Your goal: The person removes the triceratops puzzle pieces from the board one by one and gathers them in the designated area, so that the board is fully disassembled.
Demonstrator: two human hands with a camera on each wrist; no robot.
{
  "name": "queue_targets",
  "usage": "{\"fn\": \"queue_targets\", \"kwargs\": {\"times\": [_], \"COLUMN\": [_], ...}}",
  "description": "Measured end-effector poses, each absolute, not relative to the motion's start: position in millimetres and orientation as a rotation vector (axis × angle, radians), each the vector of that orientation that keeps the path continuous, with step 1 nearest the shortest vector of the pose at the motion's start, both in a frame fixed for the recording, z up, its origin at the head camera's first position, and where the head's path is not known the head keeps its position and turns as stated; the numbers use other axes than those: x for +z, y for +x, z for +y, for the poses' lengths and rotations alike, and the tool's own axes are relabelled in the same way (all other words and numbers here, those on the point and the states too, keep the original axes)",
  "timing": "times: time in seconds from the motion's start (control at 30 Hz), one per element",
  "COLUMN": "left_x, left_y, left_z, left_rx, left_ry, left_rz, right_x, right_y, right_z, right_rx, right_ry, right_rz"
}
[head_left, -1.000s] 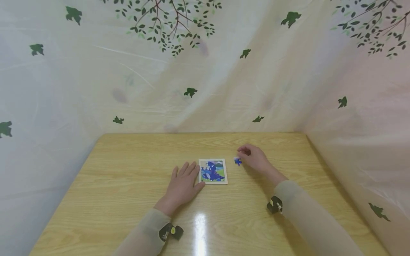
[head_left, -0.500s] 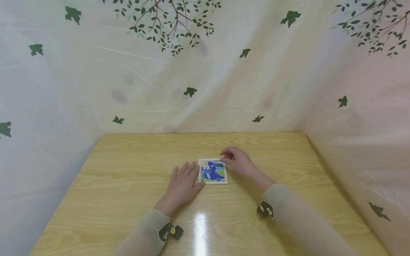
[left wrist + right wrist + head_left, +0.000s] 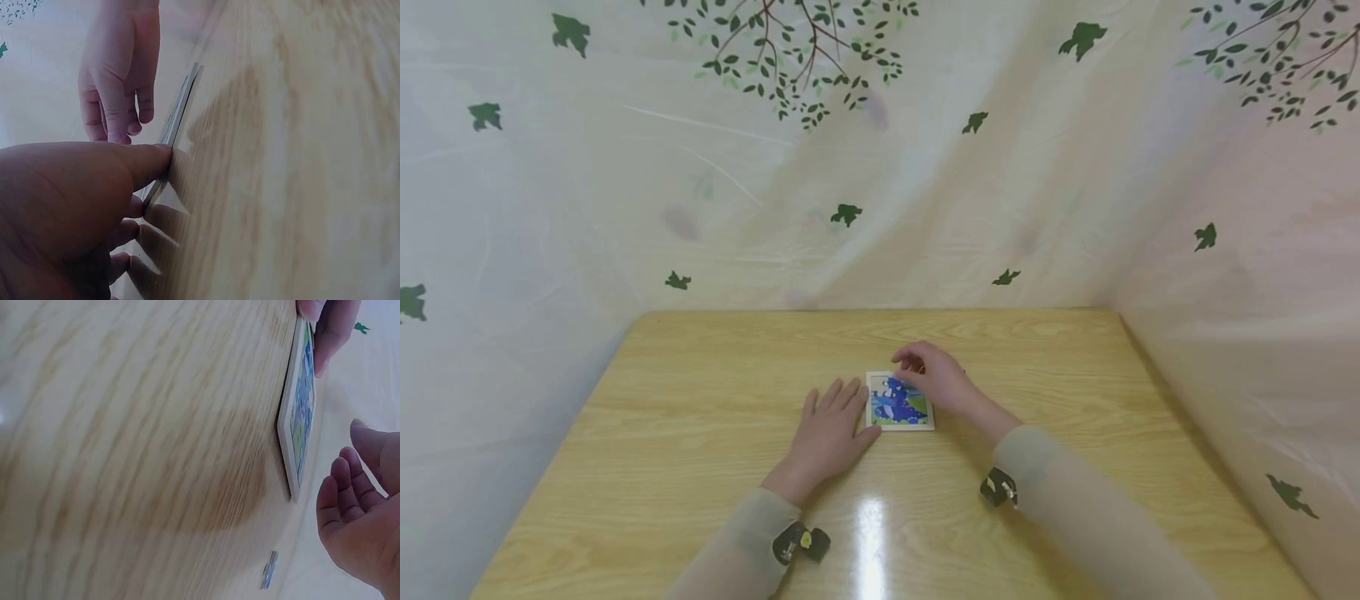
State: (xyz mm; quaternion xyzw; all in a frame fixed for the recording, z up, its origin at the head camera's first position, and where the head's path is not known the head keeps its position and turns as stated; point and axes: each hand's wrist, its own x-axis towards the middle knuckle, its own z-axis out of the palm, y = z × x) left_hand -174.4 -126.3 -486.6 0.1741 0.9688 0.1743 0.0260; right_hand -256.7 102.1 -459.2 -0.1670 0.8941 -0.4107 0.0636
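Observation:
A square jigsaw puzzle (image 3: 904, 407) in a white frame lies on the table, with a blue dinosaur on it. My left hand (image 3: 826, 429) lies spread at its left side; in the left wrist view the thumb (image 3: 153, 161) touches the frame's edge. Over the upper right part of the puzzle is my right hand (image 3: 938, 379), fingers curled, apart from the board in the right wrist view. No piece shows between those fingers, but the fingertips are partly hidden. A loose puzzle piece (image 3: 269, 570) lies on the table, mostly hidden by the right hand in the head view.
The wooden table (image 3: 700, 383) reaches back to a pale curtain (image 3: 737, 208) printed with leaves and birds, which also hangs at both sides. A camera (image 3: 801, 542) is strapped to the left wrist, another camera (image 3: 998, 487) to the right.
My right hand has moved left from beside the loose piece to over the puzzle's top right, coming in front of that piece in the head view. My left hand has stayed put.

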Motion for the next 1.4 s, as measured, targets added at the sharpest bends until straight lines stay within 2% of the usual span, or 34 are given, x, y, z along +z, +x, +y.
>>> {"fn": "queue_targets", "kwargs": {"times": [1.4], "left_x": [-490.7], "left_y": [-176.2], "left_z": [-127.8], "left_rx": [0.533], "left_ry": [0.546], "left_rz": [3.001], "right_x": [-459.7], "right_y": [-254.5], "right_z": [88.6], "right_rx": [-0.890], "right_ry": [-0.544], "right_rz": [2.689]}}
